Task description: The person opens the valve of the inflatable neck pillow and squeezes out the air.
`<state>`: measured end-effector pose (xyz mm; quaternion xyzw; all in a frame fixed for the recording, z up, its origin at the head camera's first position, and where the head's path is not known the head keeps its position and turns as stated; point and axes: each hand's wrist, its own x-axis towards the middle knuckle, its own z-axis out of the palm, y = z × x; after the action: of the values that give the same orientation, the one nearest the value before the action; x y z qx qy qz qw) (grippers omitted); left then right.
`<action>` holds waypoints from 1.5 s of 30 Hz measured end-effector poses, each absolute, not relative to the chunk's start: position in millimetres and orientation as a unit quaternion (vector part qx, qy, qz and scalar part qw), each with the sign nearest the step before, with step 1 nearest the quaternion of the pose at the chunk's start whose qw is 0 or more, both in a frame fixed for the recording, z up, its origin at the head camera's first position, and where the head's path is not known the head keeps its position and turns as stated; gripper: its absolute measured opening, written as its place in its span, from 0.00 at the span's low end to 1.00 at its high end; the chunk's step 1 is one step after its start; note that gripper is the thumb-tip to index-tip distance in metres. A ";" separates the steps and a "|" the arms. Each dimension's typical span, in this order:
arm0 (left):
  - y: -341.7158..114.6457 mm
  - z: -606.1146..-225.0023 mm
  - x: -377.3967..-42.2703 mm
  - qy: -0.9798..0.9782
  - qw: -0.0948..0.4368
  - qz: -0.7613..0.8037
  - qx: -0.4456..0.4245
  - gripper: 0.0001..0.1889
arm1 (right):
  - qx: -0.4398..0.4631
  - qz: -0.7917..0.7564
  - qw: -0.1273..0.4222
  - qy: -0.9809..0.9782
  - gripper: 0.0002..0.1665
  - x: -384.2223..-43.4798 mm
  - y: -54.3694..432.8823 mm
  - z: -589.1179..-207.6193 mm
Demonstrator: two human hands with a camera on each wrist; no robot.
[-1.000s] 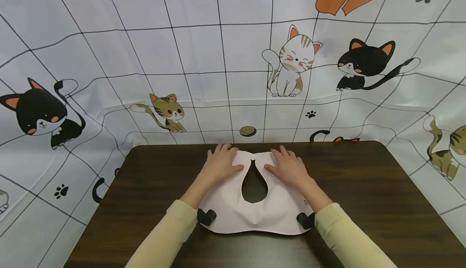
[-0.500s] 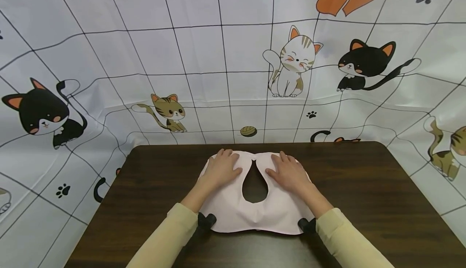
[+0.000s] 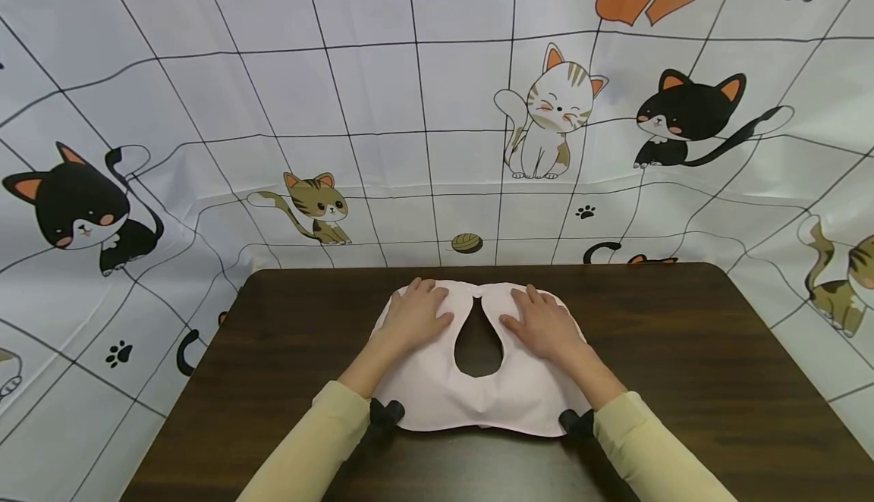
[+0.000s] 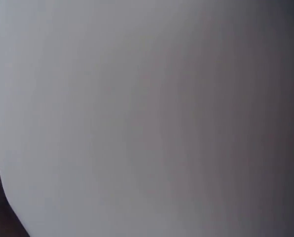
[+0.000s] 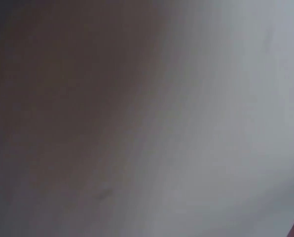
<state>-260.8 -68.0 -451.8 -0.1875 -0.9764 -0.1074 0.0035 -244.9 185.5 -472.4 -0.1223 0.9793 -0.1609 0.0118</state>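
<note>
A pale pink bib [image 3: 478,407] with a teardrop-shaped neck opening lies spread on the table, the narrow end of the opening pointing away from me. My left hand [image 3: 415,318] rests palm down on its upper left part, fingers reaching to the far edge. On the upper right part rests my right hand [image 3: 544,325], fingers extended and thumb near the neck opening. The bib's pale surface [image 4: 97,118] fills most of the left wrist view, close and blurred. In the right wrist view the same material [image 5: 231,123] appears half in shadow. Neither wrist view shows fingers clearly.
The dark brown wooden table [image 3: 683,358] extends to both sides of the bib. Behind it hangs a white cat-printed sheet [image 3: 382,100]. Small black devices [image 3: 389,415] sit by the wrists, over the bib's lower corners.
Both hands have drawn back slightly toward me over the bib, the left fingers now lying nearer its far edge instead of past it. In the last half second the hands have hardly moved.
</note>
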 end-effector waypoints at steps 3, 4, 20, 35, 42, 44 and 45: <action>-69.5 -450.7 -260.3 -0.976 0.009 -0.105 -0.193 0.25 | -0.117 -0.165 0.017 0.979 0.38 -242.7 186.5 -469.0; -70.3 -449.8 -259.9 -0.975 0.013 -0.106 -0.195 0.25 | -0.114 -0.169 0.019 0.979 0.38 -241.5 186.8 -466.9; -84.9 -429.1 -236.6 -0.970 0.062 -0.160 -0.172 0.27 | -0.112 -0.195 -0.007 0.974 0.40 -215.2 200.4 -449.9; -87.6 -444.0 -229.0 -0.968 0.075 -0.141 -0.193 0.28 | -0.125 -0.191 -0.010 0.974 0.42 -208.2 198.2 -466.7; -87.6 -453.3 -232.0 -0.973 0.054 -0.123 -0.188 0.31 | -0.118 -0.180 0.001 0.977 0.40 -206.8 196.0 -470.6; -87.9 -455.6 -231.7 -0.974 0.044 -0.119 -0.186 0.30 | -0.120 -0.174 0.002 0.977 0.39 -206.2 196.2 -471.9; -87.9 -456.5 -231.4 -0.975 0.041 -0.119 -0.185 0.30 | -0.121 -0.172 0.002 0.978 0.38 -206.0 196.4 -472.6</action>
<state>-231.4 -87.9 -456.5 -0.1855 -0.9746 -0.1185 0.0409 -206.0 196.4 -472.6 -0.1213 0.9776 -0.1721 0.0024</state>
